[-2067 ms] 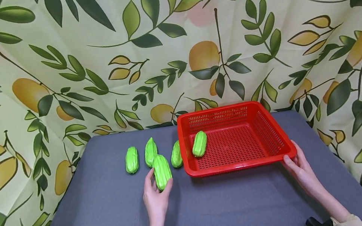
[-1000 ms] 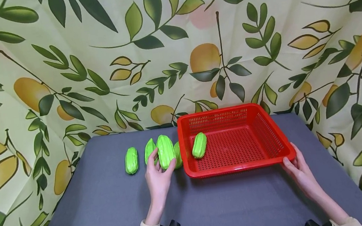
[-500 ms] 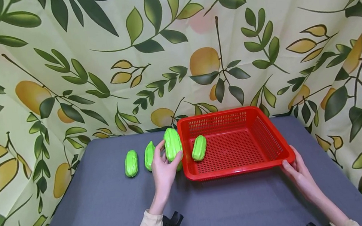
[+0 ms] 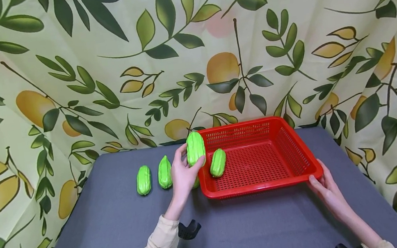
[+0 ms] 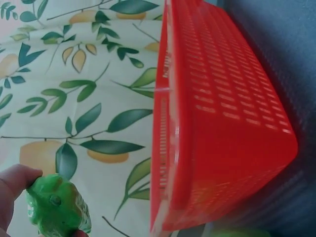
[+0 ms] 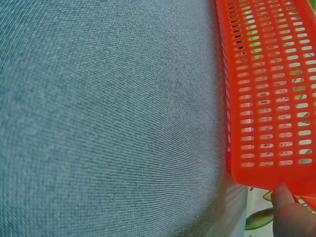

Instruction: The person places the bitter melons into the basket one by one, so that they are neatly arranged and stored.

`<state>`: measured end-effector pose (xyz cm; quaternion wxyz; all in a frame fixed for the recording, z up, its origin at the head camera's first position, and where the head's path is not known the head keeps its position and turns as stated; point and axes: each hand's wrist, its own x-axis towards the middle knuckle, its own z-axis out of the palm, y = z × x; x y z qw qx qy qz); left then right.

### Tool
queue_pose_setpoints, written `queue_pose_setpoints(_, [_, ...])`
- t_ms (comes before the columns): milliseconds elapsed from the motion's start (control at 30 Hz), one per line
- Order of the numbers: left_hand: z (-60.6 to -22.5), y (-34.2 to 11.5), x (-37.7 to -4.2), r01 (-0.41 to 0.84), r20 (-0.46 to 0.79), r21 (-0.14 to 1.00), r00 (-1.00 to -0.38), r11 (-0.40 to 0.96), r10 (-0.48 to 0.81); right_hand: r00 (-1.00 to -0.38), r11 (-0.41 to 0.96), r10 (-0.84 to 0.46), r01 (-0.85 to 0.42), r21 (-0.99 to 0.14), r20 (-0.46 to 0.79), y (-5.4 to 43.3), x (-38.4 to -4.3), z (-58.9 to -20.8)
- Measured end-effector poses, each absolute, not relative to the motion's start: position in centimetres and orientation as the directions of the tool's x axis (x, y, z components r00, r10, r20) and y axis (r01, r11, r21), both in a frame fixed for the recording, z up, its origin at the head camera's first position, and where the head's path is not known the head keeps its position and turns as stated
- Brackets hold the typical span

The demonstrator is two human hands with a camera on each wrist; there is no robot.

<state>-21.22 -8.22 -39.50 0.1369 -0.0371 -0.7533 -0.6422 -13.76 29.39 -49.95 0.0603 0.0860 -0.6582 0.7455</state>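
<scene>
My left hand [image 4: 182, 172] pinches a bright green ribbed gourd [image 4: 196, 149] between thumb and fingers. It is raised beside the left rim of a red perforated plastic basket [image 4: 261, 183]. In the left wrist view the gourd [image 5: 57, 206] shows its lobed end, apart from the basket wall [image 5: 217, 143]. My right hand [image 4: 327, 189] grips the basket's front right corner, thumb on the rim; the right wrist view shows the thumb [image 6: 291, 212] against it. Another green gourd [image 4: 218, 163] lies inside the basket, near its left wall.
Two more green gourds lie on the grey tablecloth [image 4: 256, 232] at left: one [image 4: 144, 180] farther out, one [image 4: 164, 172] by my left hand. Another gourd [image 4: 195, 182] is mostly hidden behind that hand, by the basket. A leaf-patterned cloth [image 4: 183, 59] hangs behind the table.
My left hand has lifted the gourd from the table and carried it up and rightward to the basket's left rim. The right hand stays at the basket corner.
</scene>
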Motion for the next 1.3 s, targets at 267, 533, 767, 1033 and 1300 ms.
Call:
queue_pose_setpoints(267, [-38.7,-7.3,-22.4,0.222,0.245,0.95,-0.966,0.219,-0.086,-0.972,-0.141,-0.032,-0.227,-0.964,0.233,29.4,-13.8,-49.9])
queue_pose_setpoints(533, [-38.3,-5.6,-23.8,0.22,0.237,0.939,-0.971,0.263,-0.033,-0.975,-0.129,-0.026,-0.215,-0.968,0.22,29.5,-13.7,-50.0])
queue_pose_setpoints(767, [-38.5,-4.2,-25.4,0.241,0.255,0.912,-0.967,0.333,0.002,-0.975,-0.127,-0.028,-0.215,-0.968,0.22,29.4,-13.7,-49.9])
queue_pose_setpoints(1033, [-38.6,-2.5,-26.8,0.192,0.19,0.921,-0.981,0.339,0.039,-0.981,-0.097,-0.026,-0.191,-0.977,0.194,29.4,-13.7,-49.7])
queue_pose_setpoints(1300, [-38.0,-1.3,-28.0,0.204,0.181,0.902,-0.979,0.381,0.095,-0.983,-0.082,-0.024,-0.181,-0.98,0.184,29.4,-13.8,-49.7])
